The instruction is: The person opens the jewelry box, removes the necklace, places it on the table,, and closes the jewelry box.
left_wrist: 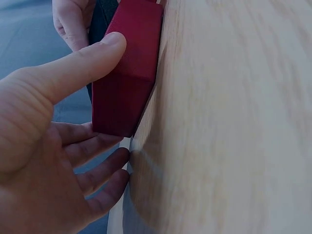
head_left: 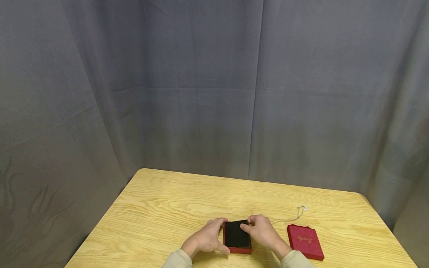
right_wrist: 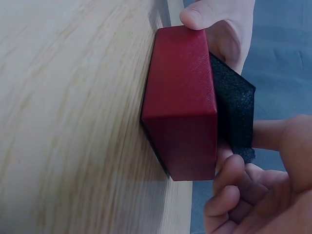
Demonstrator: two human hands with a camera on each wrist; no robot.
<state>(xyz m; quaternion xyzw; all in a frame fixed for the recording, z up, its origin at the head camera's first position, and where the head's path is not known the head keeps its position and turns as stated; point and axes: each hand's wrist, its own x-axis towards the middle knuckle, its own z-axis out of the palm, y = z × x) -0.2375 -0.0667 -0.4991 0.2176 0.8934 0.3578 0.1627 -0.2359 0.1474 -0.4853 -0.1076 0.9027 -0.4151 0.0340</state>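
Note:
An open red jewelry box [head_left: 238, 251] lies on the wooden table with a black foam insert [head_left: 236, 234] in it. My left hand [head_left: 209, 237] holds the box from the left, thumb on its near wall and fingers around the far corner. At the far right corner, my right hand [head_left: 263, 231] pinches the foam between thumb and fingers. In the right wrist view, the foam insert [right_wrist: 236, 97] is tilted, its pinched side raised above the rim of the box [right_wrist: 180, 78]. What lies under the foam is hidden.
The red lid [head_left: 305, 242] with gold lettering lies to the right of the right hand. Behind that hand, a thin chain necklace [head_left: 285, 219] with a small pale tag [head_left: 304, 208] stretches across the table [head_left: 161, 208]. Grey curtains [head_left: 201, 111] hang behind the table.

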